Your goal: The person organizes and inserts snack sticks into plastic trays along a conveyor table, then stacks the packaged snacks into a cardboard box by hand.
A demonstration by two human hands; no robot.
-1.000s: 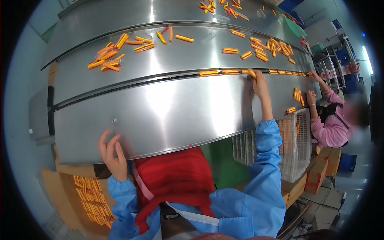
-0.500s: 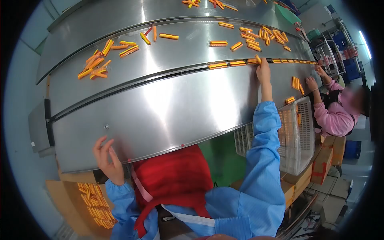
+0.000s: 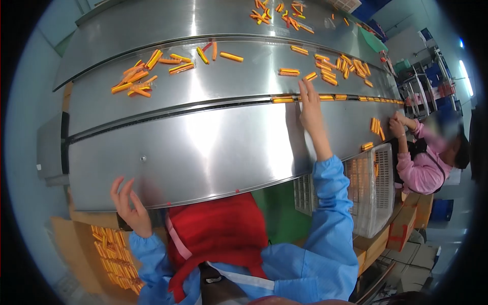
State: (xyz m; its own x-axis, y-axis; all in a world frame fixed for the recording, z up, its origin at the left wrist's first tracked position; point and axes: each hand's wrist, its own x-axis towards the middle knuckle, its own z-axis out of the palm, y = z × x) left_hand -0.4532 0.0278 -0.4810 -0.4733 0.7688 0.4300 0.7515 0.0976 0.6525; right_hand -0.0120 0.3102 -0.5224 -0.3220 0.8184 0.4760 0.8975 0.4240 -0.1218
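Observation:
My right hand (image 3: 312, 113) reaches over the slotted channel, its fingers stretched out. The fingertips are at an orange-and-yellow striped stick bundle (image 3: 310, 77) on the steel surface beyond; whether they touch it I cannot tell. Below the hand runs a row of similar sticks lying end to end in the channel, one at the left end (image 3: 282, 99) and more going right. The wrist and fingers cover part of that row. My left hand (image 3: 131, 207) hovers at the near edge of the steel table (image 3: 223, 147), fingers apart and holding nothing.
Loose striped sticks lie in a left pile (image 3: 134, 81) and a right pile (image 3: 351, 66). A cardboard box (image 3: 76, 244) of sticks stands lower left. White plastic crates (image 3: 378, 198) stand right of my arm. A co-worker in a pink top (image 3: 424, 173) works at the right end.
My right hand has left the row in the channel and moved left, toward a loose bundle, its fingers straightening. The view has shifted slightly. My left hand stays open near the table edge.

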